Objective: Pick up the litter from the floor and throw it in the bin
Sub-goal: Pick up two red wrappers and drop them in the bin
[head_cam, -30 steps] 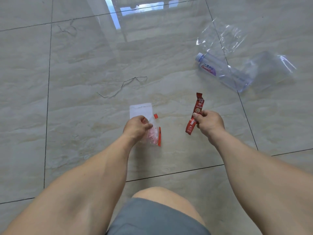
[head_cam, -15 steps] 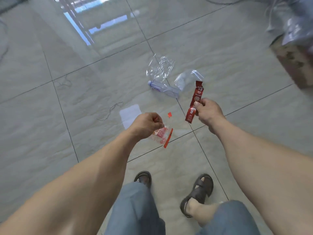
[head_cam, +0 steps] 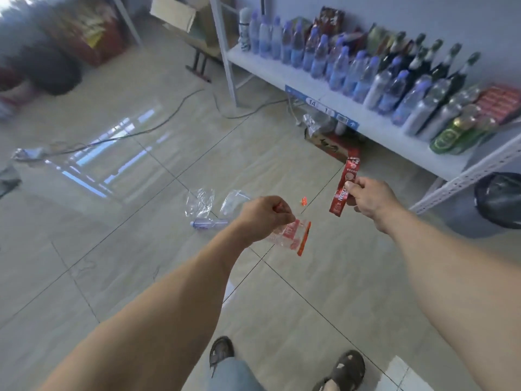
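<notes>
The left hand (head_cam: 263,217) has its fingers curled round the top of a clear wrapper with a red edge (head_cam: 291,235), which hangs below it, while the right hand (head_cam: 369,198) pinches a red sachet (head_cam: 345,184) held upright (brand print partly readable). Beyond them, a plastic bottle (head_cam: 210,222) and clear plastic bags (head_cam: 200,203) lie on the tiled floor (head_cam: 141,249), and a black-lined bin (head_cam: 500,198) stands beside the shelf (head_cam: 310,83) at right.

Bright daylight, window glare on floor (head_cam: 112,153), blurred edges

Bare forearms, grey trousers (head_cam: 234,375), dark sandals (head_cam: 348,368)
</notes>
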